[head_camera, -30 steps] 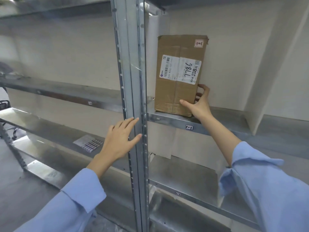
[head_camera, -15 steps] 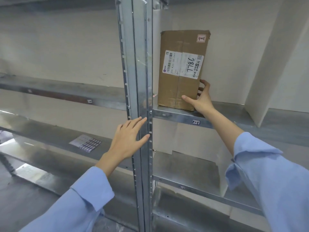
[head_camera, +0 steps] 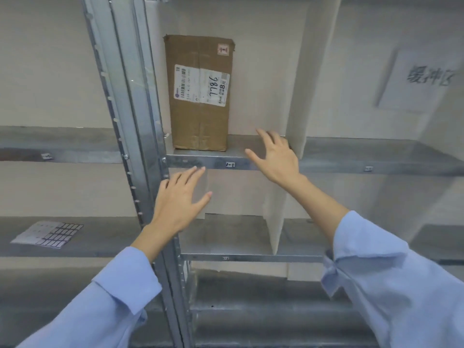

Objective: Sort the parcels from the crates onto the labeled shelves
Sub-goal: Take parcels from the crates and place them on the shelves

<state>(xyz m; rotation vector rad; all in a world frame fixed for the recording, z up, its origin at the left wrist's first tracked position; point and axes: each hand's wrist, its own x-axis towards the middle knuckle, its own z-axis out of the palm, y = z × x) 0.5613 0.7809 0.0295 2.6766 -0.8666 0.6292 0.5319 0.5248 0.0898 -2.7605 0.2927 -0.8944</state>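
A brown cardboard parcel (head_camera: 199, 96) with a white shipping label stands upright on the metal shelf (head_camera: 200, 163), close to the steel upright post (head_camera: 133, 101). My right hand (head_camera: 275, 159) hovers to the right of the parcel with fingers spread, holding nothing and apart from the box. My left hand (head_camera: 179, 200) is below the shelf edge, fingers straight and spread, just right of the post and off it. A small tag (head_camera: 230, 165) sits on the shelf's front lip.
A white divider panel (head_camera: 303, 84) closes the compartment on the right. A paper sign with handwritten characters (head_camera: 424, 79) hangs on the wall further right. A sheet of small labels (head_camera: 49, 233) lies on the lower left shelf. More shelves run below.
My right hand has let go of the parcel's lower right corner and drawn back to the right. My left hand has come off the post. The view has shifted right.
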